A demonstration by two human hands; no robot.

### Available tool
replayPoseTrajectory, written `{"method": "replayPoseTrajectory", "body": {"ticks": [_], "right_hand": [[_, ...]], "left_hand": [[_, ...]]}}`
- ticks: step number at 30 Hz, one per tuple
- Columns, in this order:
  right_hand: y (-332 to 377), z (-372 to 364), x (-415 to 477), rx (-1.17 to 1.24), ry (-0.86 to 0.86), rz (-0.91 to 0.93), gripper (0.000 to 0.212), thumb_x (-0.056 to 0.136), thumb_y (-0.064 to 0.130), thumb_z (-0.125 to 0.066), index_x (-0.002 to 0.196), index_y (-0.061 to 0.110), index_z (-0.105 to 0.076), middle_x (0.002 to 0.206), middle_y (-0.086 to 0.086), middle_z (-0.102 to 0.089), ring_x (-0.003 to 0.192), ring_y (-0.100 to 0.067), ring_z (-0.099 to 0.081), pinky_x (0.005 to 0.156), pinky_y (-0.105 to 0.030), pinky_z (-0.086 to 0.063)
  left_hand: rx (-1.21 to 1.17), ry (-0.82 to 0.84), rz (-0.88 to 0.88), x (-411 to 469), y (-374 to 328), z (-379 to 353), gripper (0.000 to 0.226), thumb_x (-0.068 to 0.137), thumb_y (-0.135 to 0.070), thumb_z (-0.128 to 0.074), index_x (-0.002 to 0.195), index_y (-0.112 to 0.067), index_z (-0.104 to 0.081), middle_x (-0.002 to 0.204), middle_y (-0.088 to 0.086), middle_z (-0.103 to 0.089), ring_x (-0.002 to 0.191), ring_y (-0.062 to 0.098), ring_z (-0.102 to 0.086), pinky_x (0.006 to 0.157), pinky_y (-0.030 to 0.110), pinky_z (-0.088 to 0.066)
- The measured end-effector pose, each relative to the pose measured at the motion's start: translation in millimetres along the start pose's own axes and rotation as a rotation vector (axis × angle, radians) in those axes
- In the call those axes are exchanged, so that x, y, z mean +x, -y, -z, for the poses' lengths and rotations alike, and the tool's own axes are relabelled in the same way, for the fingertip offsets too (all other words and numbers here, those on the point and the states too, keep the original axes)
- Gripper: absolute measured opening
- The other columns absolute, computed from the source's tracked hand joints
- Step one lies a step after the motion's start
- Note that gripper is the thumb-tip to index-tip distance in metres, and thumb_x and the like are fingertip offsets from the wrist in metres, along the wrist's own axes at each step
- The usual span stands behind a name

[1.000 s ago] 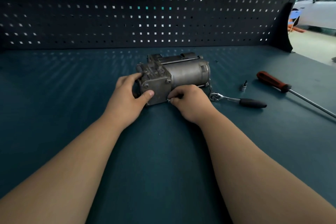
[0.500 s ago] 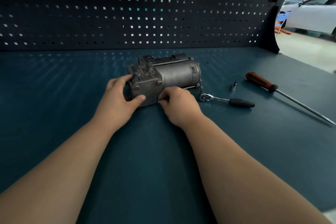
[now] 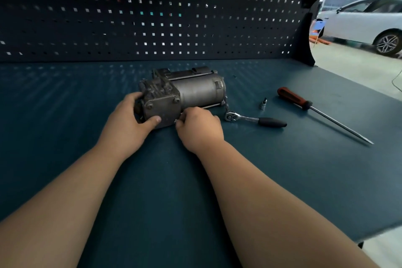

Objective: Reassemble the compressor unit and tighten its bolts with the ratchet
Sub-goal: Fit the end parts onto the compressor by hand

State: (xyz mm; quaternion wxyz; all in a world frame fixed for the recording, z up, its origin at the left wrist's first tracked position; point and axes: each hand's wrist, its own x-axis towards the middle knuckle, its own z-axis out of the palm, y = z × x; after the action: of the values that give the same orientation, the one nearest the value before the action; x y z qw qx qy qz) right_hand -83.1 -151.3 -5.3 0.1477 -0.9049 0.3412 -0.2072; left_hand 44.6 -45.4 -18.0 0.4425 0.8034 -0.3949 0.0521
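On bench (image 3: pixel 65 141), left hand (image 3: pixel 128 125) still grips compressor (image 3: pixel 195 91), right hand (image 3: pixel 200 131) pinches corner bolt (image 3: pixel 175 121)

bench (image 3: pixel 304 180): dark teal top | on it: compressor unit (image 3: pixel 195 91), ratchet (image 3: pixel 250 118), small socket (image 3: pixel 263 104), red-handled screwdriver (image 3: pixel 304 102)

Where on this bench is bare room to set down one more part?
Free: the mat left of the compressor up to the pegboard, and the near strip right of the right forearm. Crowded: right of it, where ratchet, bit socket and screwdriver lie.
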Motion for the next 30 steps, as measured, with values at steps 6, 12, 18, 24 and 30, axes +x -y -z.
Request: {"method": "replayPoseTrajectory", "body": {"ticks": [6, 12, 18, 24, 30], "right_hand": [[1.9, 1.3, 0.8, 0.006, -0.021, -0.050, 0.024, 0.094, 0.030, -0.048, 0.106, 0.018, -0.066, 0.109, -0.005, -0.066, 0.102, -0.028, -0.058, 0.082, -0.037, -0.036], [2.1, 3.3, -0.7, 0.043, -0.023, -0.093, 0.023, 0.093, 0.031, -0.051, 0.102, 0.018, -0.067, 0.103, -0.006, -0.068, 0.096, -0.030, -0.060, 0.074, -0.033, -0.039], [5.3, 2.3, -0.9, 0.223, -0.016, -0.156, 0.019, 0.091, 0.025, -0.056, 0.099, 0.013, -0.068, 0.101, -0.008, -0.067, 0.091, -0.029, -0.061, 0.069, -0.030, -0.045], [8.4, 1.3, -0.4, 0.380, -0.006, -0.175, 0.010, 0.087, 0.016, -0.056, 0.088, 0.012, -0.066, 0.084, -0.011, -0.070, 0.082, -0.029, -0.066, 0.076, -0.034, -0.055], [9.5, -1.0, 1.0, 0.300, -0.009, -0.159, 0.011, 0.087, 0.021, -0.063, 0.095, 0.014, -0.064, 0.098, -0.006, -0.066, 0.086, -0.024, -0.059, 0.067, -0.026, -0.042]], "left_hand": [[0.002, 0.007, -0.003, -1.6, -2.7, 0.6, 0.069, 0.079, -0.035, -0.074, 0.139, -0.028, -0.039, 0.130, 0.000, -0.053, 0.108, 0.013, -0.051, 0.088, 0.025, -0.037], [0.000, 0.022, 0.003, -1.5, -2.4, 1.7, 0.069, 0.080, -0.037, -0.073, 0.139, -0.028, -0.038, 0.130, -0.001, -0.053, 0.108, 0.013, -0.051, 0.088, 0.026, -0.038], [0.003, 0.030, 0.006, -1.3, -1.8, 0.9, 0.070, 0.080, -0.036, -0.073, 0.140, -0.028, -0.038, 0.128, 0.000, -0.054, 0.110, 0.016, -0.053, 0.088, 0.026, -0.039], [0.008, 0.031, 0.004, -1.3, -1.4, 1.7, 0.069, 0.080, -0.036, -0.072, 0.140, -0.028, -0.038, 0.126, 0.000, -0.054, 0.109, 0.016, -0.053, 0.087, 0.026, -0.038], [-0.001, 0.025, 0.004, -1.1, -2.7, 2.2, 0.070, 0.078, -0.033, -0.076, 0.138, -0.028, -0.040, 0.122, 0.001, -0.055, 0.102, 0.013, -0.053, 0.084, 0.024, -0.038]]}}
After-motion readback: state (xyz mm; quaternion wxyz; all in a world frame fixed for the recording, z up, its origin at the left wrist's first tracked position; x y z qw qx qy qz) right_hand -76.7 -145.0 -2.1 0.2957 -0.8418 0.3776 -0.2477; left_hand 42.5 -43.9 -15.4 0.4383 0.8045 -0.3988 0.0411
